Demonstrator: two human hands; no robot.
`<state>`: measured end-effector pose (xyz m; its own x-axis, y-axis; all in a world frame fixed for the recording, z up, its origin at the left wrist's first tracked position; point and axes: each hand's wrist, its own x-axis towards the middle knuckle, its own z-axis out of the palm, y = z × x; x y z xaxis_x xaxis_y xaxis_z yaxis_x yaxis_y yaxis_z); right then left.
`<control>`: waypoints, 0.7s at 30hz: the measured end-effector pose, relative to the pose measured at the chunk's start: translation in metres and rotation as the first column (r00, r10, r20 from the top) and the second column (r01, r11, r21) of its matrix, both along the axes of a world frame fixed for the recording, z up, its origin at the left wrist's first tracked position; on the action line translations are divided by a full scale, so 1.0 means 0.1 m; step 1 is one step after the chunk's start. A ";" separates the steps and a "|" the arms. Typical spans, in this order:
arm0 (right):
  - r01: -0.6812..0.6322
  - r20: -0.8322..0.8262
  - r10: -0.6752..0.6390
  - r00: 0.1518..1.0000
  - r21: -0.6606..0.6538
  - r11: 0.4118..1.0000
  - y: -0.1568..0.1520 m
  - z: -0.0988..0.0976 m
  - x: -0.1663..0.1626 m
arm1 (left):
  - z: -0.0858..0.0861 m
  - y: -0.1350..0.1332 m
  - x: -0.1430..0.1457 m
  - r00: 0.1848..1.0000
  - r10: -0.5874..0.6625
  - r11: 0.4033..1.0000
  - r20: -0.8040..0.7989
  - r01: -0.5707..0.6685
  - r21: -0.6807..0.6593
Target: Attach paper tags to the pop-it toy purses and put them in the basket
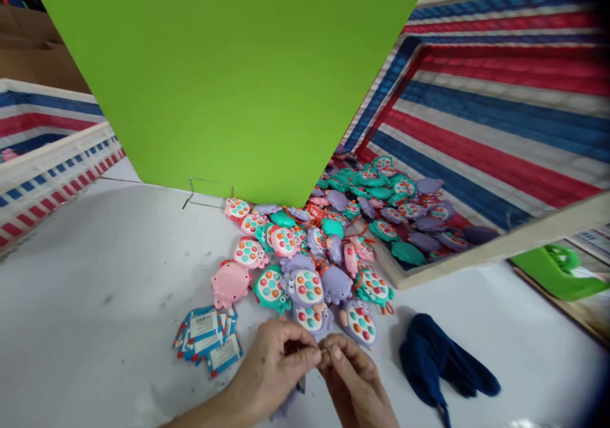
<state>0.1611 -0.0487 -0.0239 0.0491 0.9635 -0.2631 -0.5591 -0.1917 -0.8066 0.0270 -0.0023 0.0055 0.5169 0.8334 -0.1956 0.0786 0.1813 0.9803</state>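
A small thin piece [325, 350] is pinched between the left hand [271, 371] and the right hand [355, 383], over the near side of the white table [86, 288], with both sets of fingers narrowed tight on it. Just left, blue-edged tags [210, 339] are fanned out. Barcodes are seen, but the print is too small to be read. A toy pile [305, 269] is spread just beyond.

**Too small to call**

Left hand [271, 367] and right hand [355, 380] nip a tiny item [325, 350], impossible to identify. Both wrists run off the bottom edge. The green panel [229, 66] masks the far end of the toy pile [309, 269]. Print on the label cards [210, 342]: unreadable.
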 end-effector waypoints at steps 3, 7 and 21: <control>-0.005 -0.022 0.005 1.000 -0.012 1.000 0.00 0.00 -0.02 | 0.00 0.00 -0.01 1.000 0.004 1.000 -0.030 -0.004 0.003; -0.021 -0.017 0.021 1.000 -0.002 1.000 -0.01 -0.02 -0.02 | 0.00 0.03 -0.01 0.998 -0.016 1.000 -0.057 0.015 -0.020; -0.087 0.287 0.102 0.953 -0.062 0.994 -0.02 -0.04 0.03 | 0.01 0.04 -0.09 0.994 -0.034 0.996 -0.105 0.043 0.084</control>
